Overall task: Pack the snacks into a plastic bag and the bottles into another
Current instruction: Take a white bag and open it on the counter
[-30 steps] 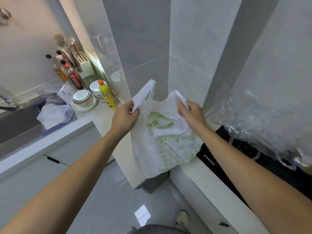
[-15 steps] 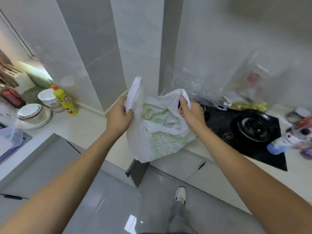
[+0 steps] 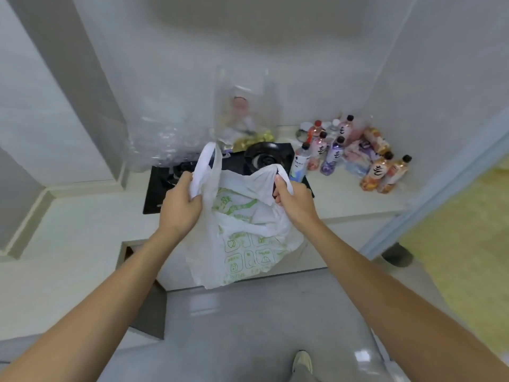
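Nearest, both hands grip the white bag (image 3: 248,238), the left hand (image 3: 180,205) and right hand (image 3: 293,199) each grasping a handle, so the mouth is being spread open. Next, I reckon, it goes to the bottles (image 3: 355,153) standing far right on the desk (image 3: 349,199).

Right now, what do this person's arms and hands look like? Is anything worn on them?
Both arms are bare from the frame's edge to the wrist: no sleeves show. The left hand and the right hand wear no gloves, and no watch, bracelet or ring can be seen. No markings show on either forearm.
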Tool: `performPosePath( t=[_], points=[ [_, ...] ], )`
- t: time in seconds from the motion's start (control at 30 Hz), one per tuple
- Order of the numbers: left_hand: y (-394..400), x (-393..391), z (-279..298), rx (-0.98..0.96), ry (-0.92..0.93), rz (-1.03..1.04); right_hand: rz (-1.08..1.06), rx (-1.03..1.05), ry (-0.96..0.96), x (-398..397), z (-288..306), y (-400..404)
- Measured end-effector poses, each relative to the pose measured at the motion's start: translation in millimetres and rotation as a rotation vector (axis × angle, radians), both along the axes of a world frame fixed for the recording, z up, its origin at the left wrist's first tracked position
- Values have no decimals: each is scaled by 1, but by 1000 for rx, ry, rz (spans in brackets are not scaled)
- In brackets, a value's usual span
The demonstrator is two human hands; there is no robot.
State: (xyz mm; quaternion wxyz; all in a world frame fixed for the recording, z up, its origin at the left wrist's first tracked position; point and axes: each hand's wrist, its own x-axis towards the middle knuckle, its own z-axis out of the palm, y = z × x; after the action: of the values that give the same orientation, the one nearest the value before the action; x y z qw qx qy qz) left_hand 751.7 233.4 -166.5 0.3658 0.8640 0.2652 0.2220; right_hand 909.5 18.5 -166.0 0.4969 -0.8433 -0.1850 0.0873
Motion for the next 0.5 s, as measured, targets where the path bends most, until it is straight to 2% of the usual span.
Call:
performPosePath(
  t=[0.23,0.5],
  points=[
    [-92,108,2,17,50,-110,-177,47,26,73,-4,-117],
    [-170,218,18,70,44,-66,-135,110,-14,178,1,-197]
  ],
)
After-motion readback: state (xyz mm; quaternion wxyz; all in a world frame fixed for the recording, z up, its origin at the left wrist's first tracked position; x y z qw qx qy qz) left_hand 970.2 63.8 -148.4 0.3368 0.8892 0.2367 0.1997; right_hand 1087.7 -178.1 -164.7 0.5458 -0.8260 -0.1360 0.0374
